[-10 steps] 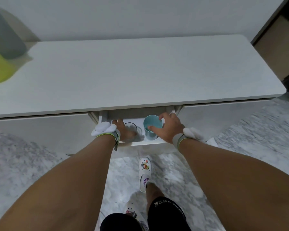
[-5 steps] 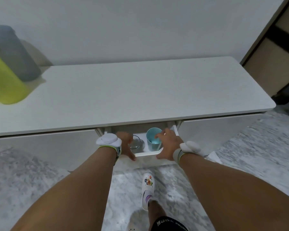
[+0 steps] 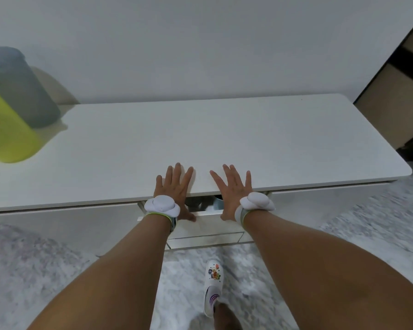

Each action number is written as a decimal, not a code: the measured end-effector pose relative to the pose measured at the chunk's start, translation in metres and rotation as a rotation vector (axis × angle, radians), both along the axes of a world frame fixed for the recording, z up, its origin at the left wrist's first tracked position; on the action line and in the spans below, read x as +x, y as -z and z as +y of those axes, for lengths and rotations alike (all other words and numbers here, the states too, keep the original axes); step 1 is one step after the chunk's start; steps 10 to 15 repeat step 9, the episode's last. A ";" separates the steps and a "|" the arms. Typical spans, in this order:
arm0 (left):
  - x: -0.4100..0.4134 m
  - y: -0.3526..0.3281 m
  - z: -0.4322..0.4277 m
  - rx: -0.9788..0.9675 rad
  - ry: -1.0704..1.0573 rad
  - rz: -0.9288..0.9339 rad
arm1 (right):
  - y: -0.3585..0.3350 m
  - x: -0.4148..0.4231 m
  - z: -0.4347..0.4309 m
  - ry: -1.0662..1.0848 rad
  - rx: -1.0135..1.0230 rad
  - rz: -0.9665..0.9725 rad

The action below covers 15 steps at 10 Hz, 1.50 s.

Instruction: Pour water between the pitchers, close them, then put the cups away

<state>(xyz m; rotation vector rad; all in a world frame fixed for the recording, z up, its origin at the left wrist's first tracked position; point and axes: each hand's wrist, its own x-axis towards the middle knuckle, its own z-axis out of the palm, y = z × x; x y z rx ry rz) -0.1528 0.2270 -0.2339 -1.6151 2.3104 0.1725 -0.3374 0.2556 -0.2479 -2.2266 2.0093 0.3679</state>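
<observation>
Blue cup (image 3: 218, 203) and clear cup (image 3: 194, 204), 2 cups in all, stand side by side in a white drawer (image 3: 208, 223) under the front edge of a white table (image 3: 248, 139). Only their tops show through a narrow gap between the drawer front and the tabletop, so the cups look already put away, and the drawer seems to need only a last push.

2 bare hands reach forward, holding nothing. The left hand (image 3: 174, 186) and the right hand (image 3: 234, 189) lie flat, fingers straight and spread wide, over the table's front edge on either side of the gap. Each thumb points down onto the top of the drawer front. This placement suggests the hands are set to press the drawer shut. Whether the fingertips touch the tabletop cannot be told.

2 pitchers stand at the far left of the table, well apart from the drawer, likely set aside there to keep them out of the way: 1 yellow-green pitcher (image 3: 7, 129) in front and 1 grey-blue pitcher (image 3: 19, 86) just behind it. Both are blurred, so their lids cannot be judged.

Each wrist carries 1 white wrist device (image 3: 161, 204), 2 in all. 1 white shoe (image 3: 214, 289) with small coloured charms stands on a grey marbled floor (image 3: 34, 258) below the drawer.
</observation>
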 end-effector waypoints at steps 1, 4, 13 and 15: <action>0.004 0.005 -0.014 0.012 -0.033 0.030 | 0.004 -0.001 -0.018 0.026 0.031 -0.046; 0.012 0.014 -0.030 -0.031 -0.005 0.056 | 0.006 0.003 -0.042 0.067 0.038 -0.073; 0.009 -0.102 -0.065 0.325 -0.456 0.770 | -0.137 0.022 -0.078 0.637 0.232 -1.138; 0.009 -0.102 -0.065 0.325 -0.456 0.770 | -0.137 0.022 -0.078 0.637 0.232 -1.138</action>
